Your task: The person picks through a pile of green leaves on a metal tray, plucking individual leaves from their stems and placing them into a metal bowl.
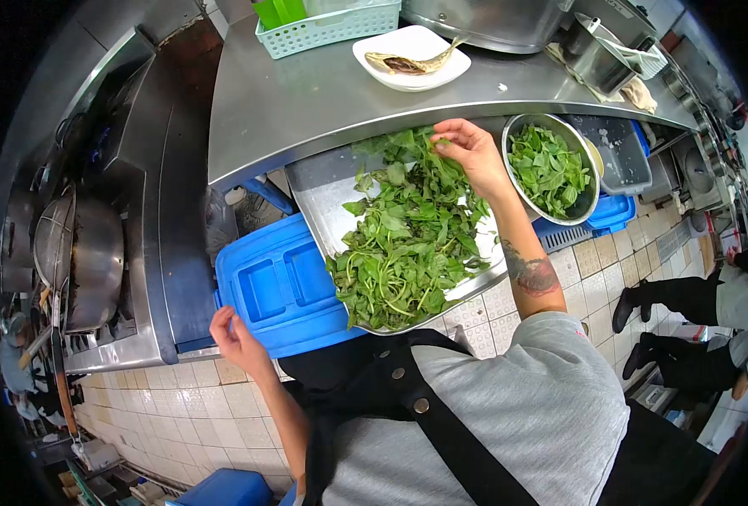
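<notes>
My right hand (468,152) is at the far edge of a metal tray (315,190), its thumb and fingers pinched at the top of a heap of leafy greens (407,240). The leaves and thin stems cover most of the tray. A round steel bowl (595,181) just right of my right forearm holds picked green leaves (546,169). Off to the left, my left hand (237,341) hovers by the corner of a blue lid (260,253), fingers loosely bent and apart, with nothing in them.
A steel counter (298,93) runs behind the tray, bearing a white plate (407,80) with a fish, a mint basket (332,29) and a large pot (492,21). A stove with a big pot (96,257) stands left. Other people's legs (677,304) show at right.
</notes>
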{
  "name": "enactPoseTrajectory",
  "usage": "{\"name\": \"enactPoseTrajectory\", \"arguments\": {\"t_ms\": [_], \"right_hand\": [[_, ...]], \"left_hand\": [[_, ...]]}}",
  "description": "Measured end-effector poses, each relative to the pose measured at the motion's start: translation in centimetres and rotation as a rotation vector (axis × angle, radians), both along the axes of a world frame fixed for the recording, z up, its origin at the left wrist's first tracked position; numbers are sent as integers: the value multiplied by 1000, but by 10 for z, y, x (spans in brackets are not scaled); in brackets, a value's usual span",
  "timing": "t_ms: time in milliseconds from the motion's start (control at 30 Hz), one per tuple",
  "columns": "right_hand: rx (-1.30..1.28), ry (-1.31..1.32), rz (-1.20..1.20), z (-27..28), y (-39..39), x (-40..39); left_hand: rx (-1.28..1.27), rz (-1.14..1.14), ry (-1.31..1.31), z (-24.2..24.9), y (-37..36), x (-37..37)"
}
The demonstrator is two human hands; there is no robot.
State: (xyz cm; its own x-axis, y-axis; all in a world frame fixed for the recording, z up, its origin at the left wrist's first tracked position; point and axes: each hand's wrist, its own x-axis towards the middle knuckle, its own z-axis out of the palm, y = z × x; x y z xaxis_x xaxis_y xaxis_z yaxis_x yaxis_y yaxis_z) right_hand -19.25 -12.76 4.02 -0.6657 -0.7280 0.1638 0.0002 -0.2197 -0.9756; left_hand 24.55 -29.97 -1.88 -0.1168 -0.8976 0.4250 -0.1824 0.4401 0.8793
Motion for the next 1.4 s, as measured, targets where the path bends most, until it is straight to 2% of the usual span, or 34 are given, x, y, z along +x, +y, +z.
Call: {"name": "enactPoseTrajectory", "arguments": {"t_ms": [133,200,267,333,400,533,633,700,800,833,933,967,1067,1200,1400], "right_hand": [[-48,-84,63,-2,0,-4],[-69,-208,98,1,0,0],[-101,-273,139,3,-2,7],[-143,-274,181,6,-4,19],[-127,-285,242,20,-5,45],[-109,-270,336,39,-5,82],[-100,-274,341,38,-4,88],[-139,-233,321,37,-8,92],[-117,17,176,50,-9,102],[-161,204,-32,52,-12,111],[-74,1079,-198,71,-1,112],[-99,1115,-115,69,-3,115],[86,1256,-8,55,-1,130],[169,1167,34,33,6,140],[158,691,95,3,23,162]], "left_hand": [[13,-60,-8,12,15,-23],[22,-61,-57,14,21,-27],[44,-145,-23,16,26,-41],[45,-245,-61,39,40,-72],[4,-393,-188,61,48,-107],[154,-744,10,65,54,-168],[471,-846,128,71,60,-180],[488,-842,146,65,62,-177],[509,-754,164,61,61,-170],[491,-702,127,62,60,-168],[403,-578,-17,66,60,-163],[360,-557,-89,71,62,-162],[146,-528,-217,83,69,-158],[-114,-566,-307,87,77,-148],[-104,-653,-441,83,86,-133]]}}
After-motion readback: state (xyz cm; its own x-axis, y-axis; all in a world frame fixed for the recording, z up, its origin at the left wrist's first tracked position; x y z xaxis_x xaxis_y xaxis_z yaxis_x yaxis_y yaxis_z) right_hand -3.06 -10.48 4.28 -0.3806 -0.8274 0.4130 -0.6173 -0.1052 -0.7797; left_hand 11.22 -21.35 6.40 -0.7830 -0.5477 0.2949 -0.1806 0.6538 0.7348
